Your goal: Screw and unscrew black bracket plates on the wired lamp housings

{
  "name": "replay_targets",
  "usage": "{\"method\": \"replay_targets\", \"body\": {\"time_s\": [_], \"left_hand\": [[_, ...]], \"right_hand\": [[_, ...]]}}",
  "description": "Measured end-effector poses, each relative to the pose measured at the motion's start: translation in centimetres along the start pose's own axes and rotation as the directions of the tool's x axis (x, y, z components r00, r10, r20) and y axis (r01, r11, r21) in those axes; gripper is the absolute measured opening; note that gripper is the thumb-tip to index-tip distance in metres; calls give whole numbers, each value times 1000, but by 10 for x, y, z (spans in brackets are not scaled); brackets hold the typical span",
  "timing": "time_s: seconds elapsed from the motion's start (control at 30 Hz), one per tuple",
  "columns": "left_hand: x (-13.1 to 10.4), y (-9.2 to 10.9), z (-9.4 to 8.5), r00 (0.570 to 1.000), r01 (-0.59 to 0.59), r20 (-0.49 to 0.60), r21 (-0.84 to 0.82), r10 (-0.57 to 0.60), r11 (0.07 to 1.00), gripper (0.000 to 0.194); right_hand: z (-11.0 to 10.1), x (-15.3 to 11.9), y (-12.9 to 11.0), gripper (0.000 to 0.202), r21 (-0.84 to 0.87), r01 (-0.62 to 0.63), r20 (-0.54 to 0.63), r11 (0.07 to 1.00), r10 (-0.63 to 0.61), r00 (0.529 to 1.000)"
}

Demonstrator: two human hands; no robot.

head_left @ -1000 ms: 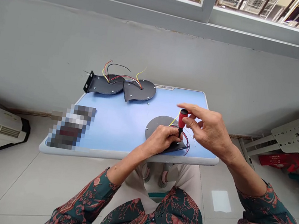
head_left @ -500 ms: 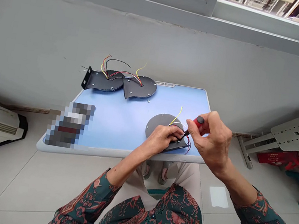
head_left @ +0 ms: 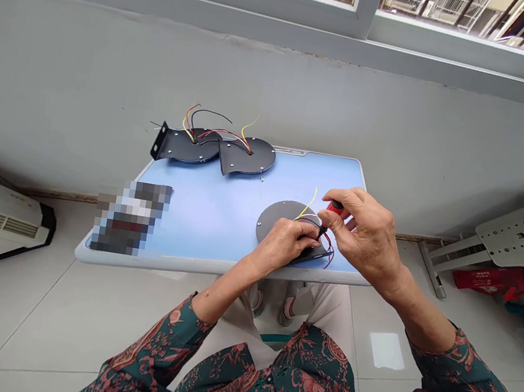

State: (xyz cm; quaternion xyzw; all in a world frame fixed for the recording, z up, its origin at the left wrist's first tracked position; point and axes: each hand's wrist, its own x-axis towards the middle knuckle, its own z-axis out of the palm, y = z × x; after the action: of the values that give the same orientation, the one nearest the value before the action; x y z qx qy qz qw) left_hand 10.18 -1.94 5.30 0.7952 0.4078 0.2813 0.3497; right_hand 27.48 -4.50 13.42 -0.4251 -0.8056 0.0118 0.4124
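A round black metal plate with a bracket (head_left: 275, 215) lies near the table's front edge, with yellow, white, red and black wires coming out of its middle. My left hand (head_left: 283, 240) rests on this plate. Its thumb and fingers are pressed together beside the screwdriver's tip, and whatever they pinch is hidden. Closed round the red and black handle of a screwdriver (head_left: 331, 216), my right hand (head_left: 364, 231) tilts it tip-down onto the bracket side. My left fingers cover the spot where the tip meets the plate.
Two similar black plates with wires (head_left: 178, 144) overlap at the table's back left. A small screw (head_left: 262, 179) lies near them on the blue table (head_left: 207, 227). At the left end is a blurred-out object (head_left: 132, 218). A wall and window stand behind.
My right hand has shifted left and turned, bringing the screwdriver more upright over the same spot. My left hand and the plate stay nearly in place. The camera view has shifted slightly.
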Motion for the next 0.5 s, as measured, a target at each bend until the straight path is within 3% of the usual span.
{"method": "replay_targets", "body": {"time_s": [0.1,0.17,0.3,0.5], "left_hand": [[1,-1,2,1000,13,-8,-23,-13,1000,14],[1,-1,2,1000,21,-14,-25,-22,999,14],[0,0,3,998,46,-35,-11,-47,999,14],[1,2,3,998,63,-22,29,-63,998,16]], "right_hand": [[-12,6,2,18,90,36,142,995,-49,989],[-15,8,3,15,87,23,162,996,-37,986],[-7,5,4,14,-22,-23,45,999,24,999],[15,-6,6,25,-217,4,-198,976,-48,979]]}}
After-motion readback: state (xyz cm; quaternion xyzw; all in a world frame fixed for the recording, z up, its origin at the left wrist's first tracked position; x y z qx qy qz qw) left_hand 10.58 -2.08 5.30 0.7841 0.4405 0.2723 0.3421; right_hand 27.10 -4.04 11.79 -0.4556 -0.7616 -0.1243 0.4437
